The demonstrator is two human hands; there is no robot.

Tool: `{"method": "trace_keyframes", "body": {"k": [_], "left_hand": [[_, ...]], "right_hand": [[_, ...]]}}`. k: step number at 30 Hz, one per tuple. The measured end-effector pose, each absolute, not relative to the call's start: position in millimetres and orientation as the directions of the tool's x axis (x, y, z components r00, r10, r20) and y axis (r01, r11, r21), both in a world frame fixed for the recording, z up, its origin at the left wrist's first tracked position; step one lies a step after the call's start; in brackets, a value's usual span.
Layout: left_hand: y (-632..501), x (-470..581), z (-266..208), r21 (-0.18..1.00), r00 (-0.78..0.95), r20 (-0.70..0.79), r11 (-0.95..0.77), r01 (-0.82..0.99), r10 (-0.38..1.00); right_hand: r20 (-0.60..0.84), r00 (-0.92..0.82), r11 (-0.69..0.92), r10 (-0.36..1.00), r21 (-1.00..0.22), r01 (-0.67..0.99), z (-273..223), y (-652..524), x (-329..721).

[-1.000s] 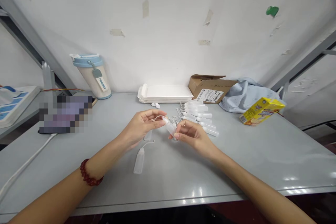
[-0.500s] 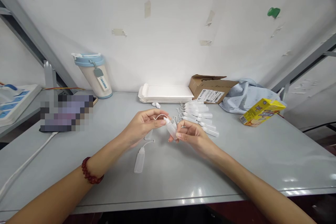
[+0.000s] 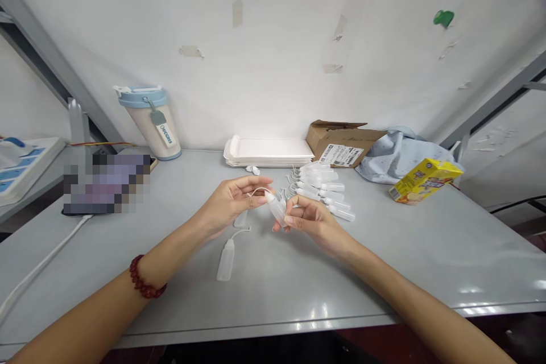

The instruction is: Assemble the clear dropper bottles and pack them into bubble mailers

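Around our hands, on the grey table (image 3: 384, 261), we see a pale tumbler (image 3: 140, 125) and a pixelated flat device (image 3: 108, 182) to the left, a stack of white sleeves (image 3: 273, 151) and a cardboard box (image 3: 347, 145) against the wall, then a crumpled cloth (image 3: 392, 153) and a yellow carton (image 3: 424, 181) to the right. A cluster of bottles (image 3: 318, 182) lies just beyond our right hand (image 3: 313, 219), and our left hand (image 3: 228, 205) partly hides another bottle (image 3: 241, 219) behind it; a lone bottle (image 3: 226, 261) lies nearer us. All are cloudy, soft-looking plastic with thin curved tails; the table is smooth and glossy. We have the held bottle (image 3: 276, 209) tilted between our hands, above the table: the left thumb and fingertips pinch closely at its white top, while the right thumb and fingers close round its base.
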State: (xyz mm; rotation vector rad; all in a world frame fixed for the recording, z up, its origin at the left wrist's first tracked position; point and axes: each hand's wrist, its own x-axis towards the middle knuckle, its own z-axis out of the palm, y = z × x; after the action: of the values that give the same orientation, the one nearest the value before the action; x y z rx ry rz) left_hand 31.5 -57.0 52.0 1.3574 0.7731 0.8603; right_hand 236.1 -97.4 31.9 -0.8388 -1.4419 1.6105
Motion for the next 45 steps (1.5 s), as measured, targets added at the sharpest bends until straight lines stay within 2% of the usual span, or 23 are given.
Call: {"method": "trace_keyframes", "body": {"k": [8,16,23,30,37,45], "left_hand": [[-57.8,33.2,50.1,0.996,0.456,-0.032,-0.008,0.085,0.890],[-56.1,30.4,51.8,0.996,0.496,0.037,-0.072,0.052,0.868],[-57.8,31.3,51.9,0.986,0.442,-0.058,-0.019,0.168,0.895],[-56.5,31.0,52.1,0.995,0.480,-0.008,-0.039,0.088,0.877],[-56.8,28.5,54.0,0.998,0.498,-0.016,-0.020,0.066,0.867],[-57.5,31.1,54.5,0.995,0.504,0.046,-0.086,0.056,0.862]], "right_hand": [[0.028,-0.444,-0.005,0.896,-0.997,-0.074,32.9,-97.0,237.0],[0.025,-0.443,-0.006,0.896,-0.998,-0.069,33.7,-97.4,237.2],[0.024,-0.454,-0.005,0.891,-0.998,-0.063,34.6,-97.8,237.0],[0.025,-0.470,-0.030,0.882,-0.994,-0.110,32.0,-95.8,237.8],[0.018,-0.461,-0.037,0.887,-0.993,-0.108,33.2,-95.6,237.9],[-0.011,-0.416,-0.088,0.909,-0.982,-0.167,36.1,-95.4,238.8]]}}
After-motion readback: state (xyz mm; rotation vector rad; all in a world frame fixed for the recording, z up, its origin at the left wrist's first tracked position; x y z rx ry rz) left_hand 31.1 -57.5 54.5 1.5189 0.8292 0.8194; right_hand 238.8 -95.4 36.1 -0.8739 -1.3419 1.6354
